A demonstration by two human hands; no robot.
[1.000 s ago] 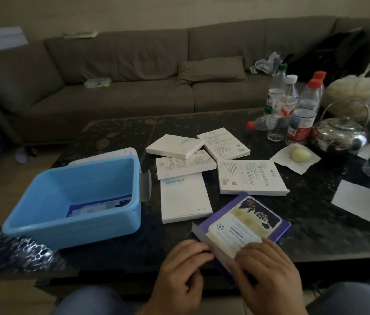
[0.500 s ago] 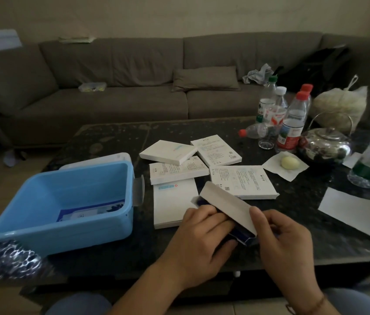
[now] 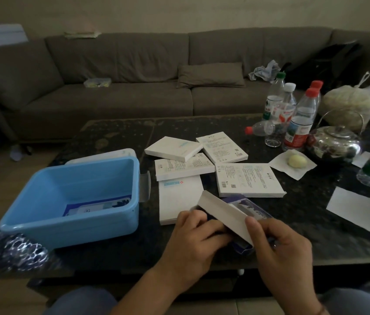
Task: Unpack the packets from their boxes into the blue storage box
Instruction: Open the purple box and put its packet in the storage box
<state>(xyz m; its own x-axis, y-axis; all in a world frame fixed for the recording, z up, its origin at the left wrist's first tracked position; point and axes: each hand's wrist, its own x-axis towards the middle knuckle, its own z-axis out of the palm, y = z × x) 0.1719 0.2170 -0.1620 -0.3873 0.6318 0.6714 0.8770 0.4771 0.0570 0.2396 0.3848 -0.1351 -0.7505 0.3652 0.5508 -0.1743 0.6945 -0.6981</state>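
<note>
Head view: a second ago the purple box (image 3: 251, 206) lay face-up under both hands near the counter edge; half a second ago it was tipped up with its white flap raised, and it stays so now, with little further change. The left hand (image 3: 196, 243) grips the box's near end from the left, fingers curled around it. The right hand (image 3: 279, 244) pinches the white flap (image 3: 223, 214) at its near corner, thumb on top. The blue storage box (image 3: 77, 220) stands open to the left on the dark counter (image 3: 315, 214), a purple-and-white packet (image 3: 98, 206) lying flat inside. Five white boxes (image 3: 247, 179) lie beyond the hands, some overlapping. Further right stand water bottles (image 3: 299, 123), a metal kettle (image 3: 335, 143) and sheets of white paper (image 3: 358, 212). A grey-brown sofa (image 3: 134, 87) runs behind the counter.
</note>
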